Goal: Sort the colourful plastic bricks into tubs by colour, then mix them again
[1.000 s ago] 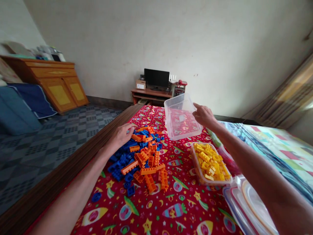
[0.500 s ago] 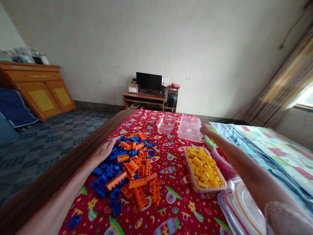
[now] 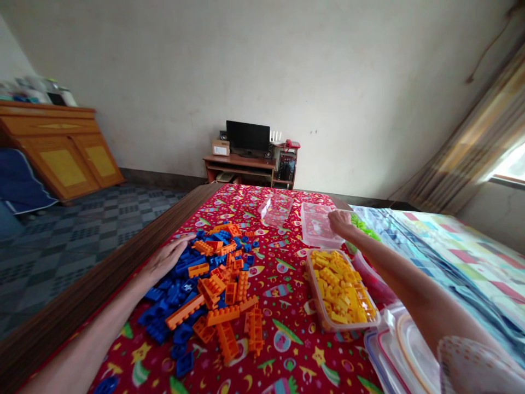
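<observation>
My left hand (image 3: 170,255) lies along the left edge of a pile of blue building bricks (image 3: 168,295), its fingers stretched out and holding nothing. Orange building bricks (image 3: 213,284) are mixed in on top of the blue ones. At the far right of the table, my right hand (image 3: 340,221) is closed at the right rim of a clear plastic container (image 3: 315,235); its fingertips are partly hidden. Nearer to me stands a clear box filled with yellow building bricks (image 3: 342,284). Green bricks (image 3: 363,225) show just behind my right wrist.
A second clear plastic container (image 3: 275,210) sits at the far middle of the red patterned tablecloth (image 3: 283,306). Stacked lids (image 3: 404,350) lie at the near right. A pink tub (image 3: 371,279) is partly under my right forearm. A bed (image 3: 459,241) adjoins on the right.
The clear container and my right hand have moved slightly nearer to me, and the container sits lower and flatter. The left hand stays beside the pile. The view has shifted a little.
</observation>
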Tool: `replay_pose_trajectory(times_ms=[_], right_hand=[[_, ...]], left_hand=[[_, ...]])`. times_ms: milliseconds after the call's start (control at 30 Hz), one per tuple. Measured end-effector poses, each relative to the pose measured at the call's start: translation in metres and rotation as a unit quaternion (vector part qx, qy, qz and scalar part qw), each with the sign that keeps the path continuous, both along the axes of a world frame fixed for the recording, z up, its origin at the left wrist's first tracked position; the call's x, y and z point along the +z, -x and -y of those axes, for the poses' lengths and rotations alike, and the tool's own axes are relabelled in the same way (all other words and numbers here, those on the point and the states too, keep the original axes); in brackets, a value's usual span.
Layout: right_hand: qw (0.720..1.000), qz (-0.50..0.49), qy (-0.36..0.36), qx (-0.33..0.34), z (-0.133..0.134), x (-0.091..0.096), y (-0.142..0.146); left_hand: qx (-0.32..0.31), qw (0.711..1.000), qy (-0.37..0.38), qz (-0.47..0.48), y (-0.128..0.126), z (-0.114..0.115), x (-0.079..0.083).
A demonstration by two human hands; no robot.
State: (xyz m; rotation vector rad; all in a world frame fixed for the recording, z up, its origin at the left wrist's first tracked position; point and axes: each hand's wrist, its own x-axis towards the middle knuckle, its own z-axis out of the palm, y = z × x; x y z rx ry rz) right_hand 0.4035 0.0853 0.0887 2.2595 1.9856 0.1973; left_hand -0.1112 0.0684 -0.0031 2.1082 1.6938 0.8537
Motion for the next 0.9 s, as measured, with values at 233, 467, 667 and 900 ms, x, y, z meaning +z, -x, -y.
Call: replay_pose_trajectory(times_ms=[233, 467, 667, 900], right_hand=[[0.969, -0.015, -0.024, 0.244, -0.017, 0.006, 0.111], [0.976, 0.034, 0.001, 0.215, -0.024, -0.003, 0.142], [0.973, 0.06, 0.009, 0.224, -0.001, 0.0, 0.093], [0.963, 0.059, 0.018, 0.263, 0.013, 0.002, 0.082]], left_hand=[[-0.019, 1.0, 0.016, 0.001, 0.001, -0.001, -0.001], [-0.031, 0.999, 0.008, -0.005, 0.0, -0.002, -0.004], [-0.036, 0.999, 0.004, -0.009, 0.001, -0.002, -0.004], [-0.028, 0.999, -0.004, -0.024, 0.003, -0.006, -0.006]])
